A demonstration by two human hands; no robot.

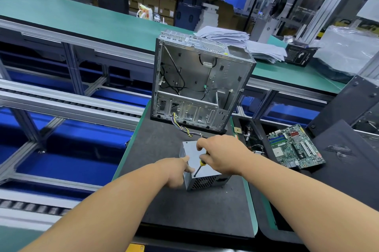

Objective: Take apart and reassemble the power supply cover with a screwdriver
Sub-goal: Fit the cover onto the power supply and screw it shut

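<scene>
Here the power supply [202,166] sits gripped between both hands.

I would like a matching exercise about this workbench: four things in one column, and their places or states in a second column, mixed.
Things:
1. power supply
2. screwdriver
3. computer case
4. motherboard

Places or states:
A. stands open and upright at the far end of the dark mat
B. held in the right hand, tip down
C. lies in the tray to the right of the mat
D. steadied by the left hand, on the mat

Pairs: 1-D, 2-B, 3-A, 4-C
</scene>
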